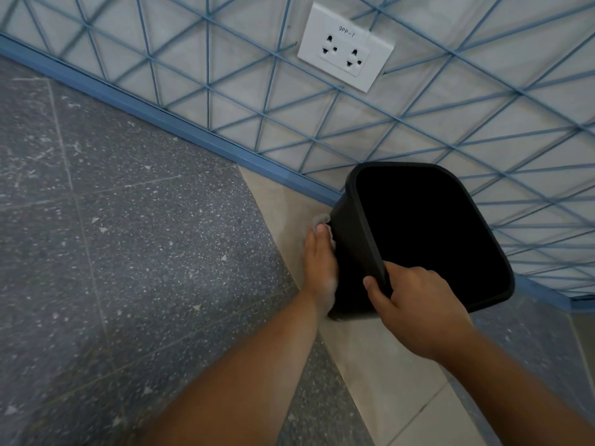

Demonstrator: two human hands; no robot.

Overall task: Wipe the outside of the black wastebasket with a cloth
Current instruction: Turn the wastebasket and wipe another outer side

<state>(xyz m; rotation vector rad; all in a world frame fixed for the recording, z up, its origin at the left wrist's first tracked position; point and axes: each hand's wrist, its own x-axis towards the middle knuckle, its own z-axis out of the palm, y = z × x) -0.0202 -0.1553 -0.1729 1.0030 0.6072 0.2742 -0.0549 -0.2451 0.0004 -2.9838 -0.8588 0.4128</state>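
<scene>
Head view: the right hand (415, 304) pinches the near rim of the black wastebasket (351, 252), thumb outside, fingers curled over the lip. The left hand (320, 268) presses a grey cloth (322, 220) flat against the basket's outer wall at 9 o'clock, fingers straight. The basket, matte black with rounded corners, stands by the blue skirting (180, 123) at 12 o'clock. Speckled grey floor (128, 252) lies open toward 9 o'clock.

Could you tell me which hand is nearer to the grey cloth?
Left. The left hand presses the cloth against the wastebasket side; the right hand grips the rim, apart from the cloth.
</scene>
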